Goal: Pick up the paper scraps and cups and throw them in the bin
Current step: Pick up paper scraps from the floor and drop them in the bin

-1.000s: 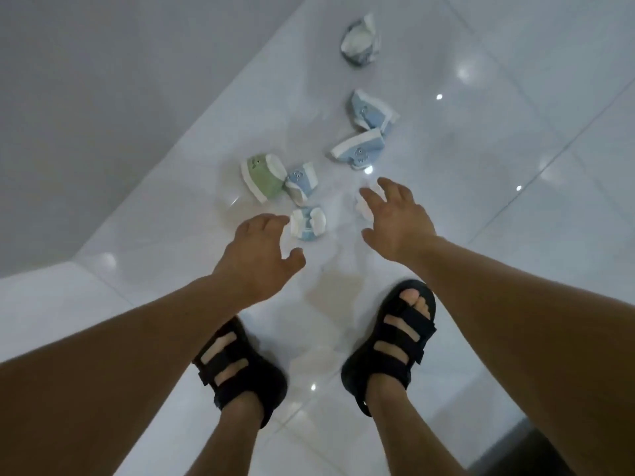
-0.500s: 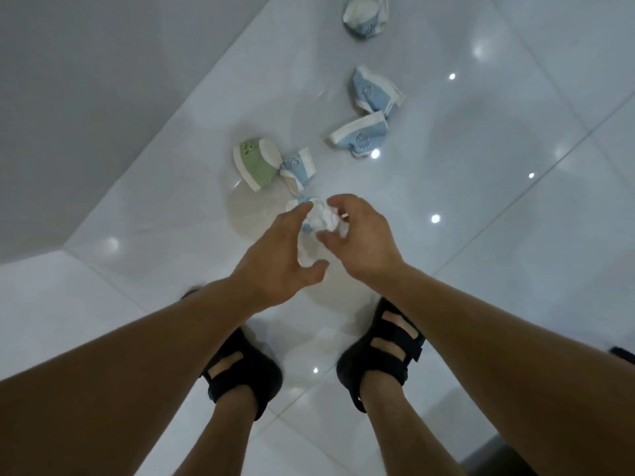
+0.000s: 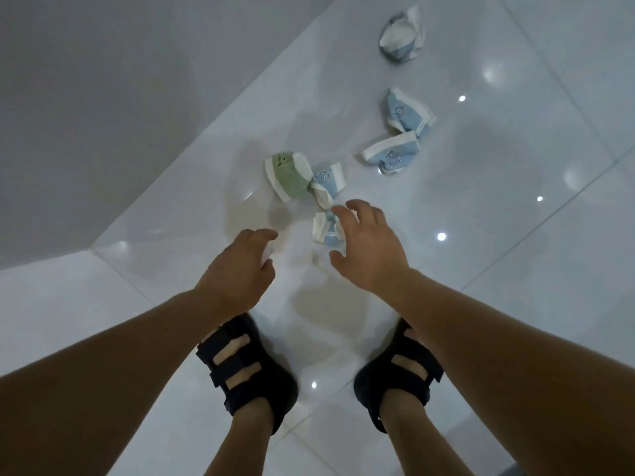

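Several crushed paper cups lie on the glossy white floor. A green cup (image 3: 288, 180) touches a small blue cup (image 3: 328, 182). Just below them lies another blue cup (image 3: 324, 231), partly under my right hand (image 3: 369, 249), whose fingers are spread and hover over it. My left hand (image 3: 240, 269) is curled round a white paper scrap (image 3: 266, 256), of which only an edge shows. Farther off lie two blue cups (image 3: 393, 154) (image 3: 407, 111) and a crumpled grey-white cup (image 3: 402, 34).
A grey wall (image 3: 120, 97) runs along the left of the tiled floor (image 3: 515, 269). My two feet in black sandals (image 3: 247, 369) (image 3: 398, 369) stand just below the hands. No bin is in view.
Half a second ago both hands met around the white scrap. Now they have parted: the left keeps the scrap, and the right has moved out over the nearest blue cup.
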### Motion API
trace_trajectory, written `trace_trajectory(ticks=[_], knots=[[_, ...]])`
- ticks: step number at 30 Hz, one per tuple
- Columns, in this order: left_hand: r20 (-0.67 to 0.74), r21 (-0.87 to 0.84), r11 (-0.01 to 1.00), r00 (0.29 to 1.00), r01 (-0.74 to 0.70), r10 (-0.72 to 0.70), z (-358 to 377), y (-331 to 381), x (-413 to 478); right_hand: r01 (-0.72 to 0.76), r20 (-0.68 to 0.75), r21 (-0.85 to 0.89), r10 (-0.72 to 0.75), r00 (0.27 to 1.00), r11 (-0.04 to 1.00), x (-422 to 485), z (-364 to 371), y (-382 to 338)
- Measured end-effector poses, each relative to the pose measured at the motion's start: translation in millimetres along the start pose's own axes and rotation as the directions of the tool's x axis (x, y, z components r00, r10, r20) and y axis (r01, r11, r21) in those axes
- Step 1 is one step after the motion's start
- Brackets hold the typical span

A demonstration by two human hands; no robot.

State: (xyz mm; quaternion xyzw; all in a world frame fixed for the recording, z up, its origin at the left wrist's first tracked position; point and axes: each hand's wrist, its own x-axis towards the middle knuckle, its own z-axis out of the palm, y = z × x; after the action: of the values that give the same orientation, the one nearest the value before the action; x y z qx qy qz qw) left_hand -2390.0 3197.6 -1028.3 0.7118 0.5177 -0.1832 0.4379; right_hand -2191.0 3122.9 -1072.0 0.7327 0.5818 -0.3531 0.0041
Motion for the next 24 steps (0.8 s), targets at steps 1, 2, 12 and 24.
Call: trace_trajectory(ticks=[1,2,12,24], knots=[[-0.001,0.000,1.000,1.000,0.000,0.000,4.5,-8.2,-1.2,0.050,0.041,-0.099,-0.047,0.998,0.994,7.5,9.1,4.5],[0.000,0.003,1.000,1.000,-0.006,0.006,8.9,-15.7,-2.4,0.101,0.081,-0.174,-0.088,0.993,0.980,14.5,18.7,8.4],[0.021,0.026,1.000,1.000,-0.004,0.003,10.4,-21.2,-4.2,0.131,0.085,-0.199,-0.116,0.990,0.971,9.0,35.4,8.2],[-0.011,0.138,0.973,0.982,-0.186,0.189,-130.6,180.4,-86.5,-0.184,0.047,0.098,0.180,0.983,0.978,-108.4,-196.6,-13.4]])
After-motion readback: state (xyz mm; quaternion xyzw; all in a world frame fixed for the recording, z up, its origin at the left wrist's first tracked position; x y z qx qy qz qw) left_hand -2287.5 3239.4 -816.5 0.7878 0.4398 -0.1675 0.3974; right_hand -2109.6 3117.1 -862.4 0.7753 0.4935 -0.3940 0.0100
